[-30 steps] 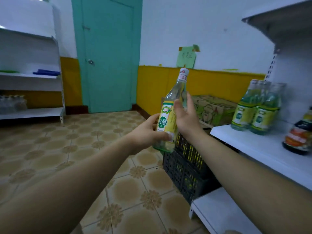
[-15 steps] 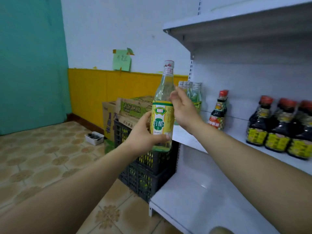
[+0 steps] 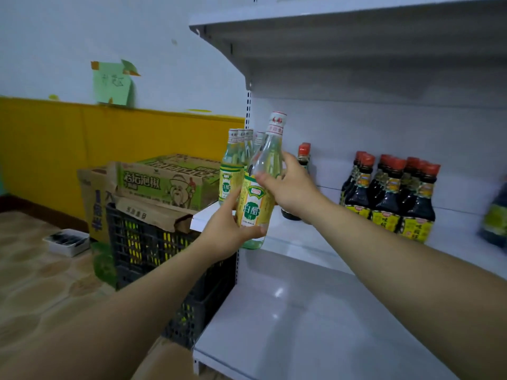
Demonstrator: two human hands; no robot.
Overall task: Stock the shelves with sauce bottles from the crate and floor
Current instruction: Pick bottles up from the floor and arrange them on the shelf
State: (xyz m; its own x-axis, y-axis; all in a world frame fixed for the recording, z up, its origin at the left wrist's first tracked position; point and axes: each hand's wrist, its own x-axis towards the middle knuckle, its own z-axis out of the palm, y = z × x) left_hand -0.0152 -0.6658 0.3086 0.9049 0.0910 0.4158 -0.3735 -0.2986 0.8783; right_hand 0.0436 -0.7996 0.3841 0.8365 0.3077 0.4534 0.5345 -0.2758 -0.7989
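Both my hands hold one clear vinegar bottle [image 3: 260, 198] with a yellow-green label and a white cap, tilted slightly right. My left hand [image 3: 225, 231] wraps its lower body and base. My right hand [image 3: 288, 187] grips its shoulder from the right. The bottle's base hangs at the front left edge of the white middle shelf [image 3: 310, 242]. Several matching vinegar bottles [image 3: 233, 165] stand just behind it at the shelf's left end. A black crate [image 3: 148, 248] with yellow-labelled bottles inside sits on the floor left of the shelving.
Dark soy sauce bottles [image 3: 389, 198] with red caps stand in a group on the same shelf to the right, one more [image 3: 303, 157] behind my right hand. Cardboard boxes [image 3: 164, 182] rest on and behind the crate. A small white tray [image 3: 67, 241] lies on the tiled floor. The lower shelf [image 3: 301, 325] is bare.
The view has swung right and closer to the shelving. Both hands have carried the vinegar bottle to the middle shelf's left front edge, next to the other vinegar bottles.
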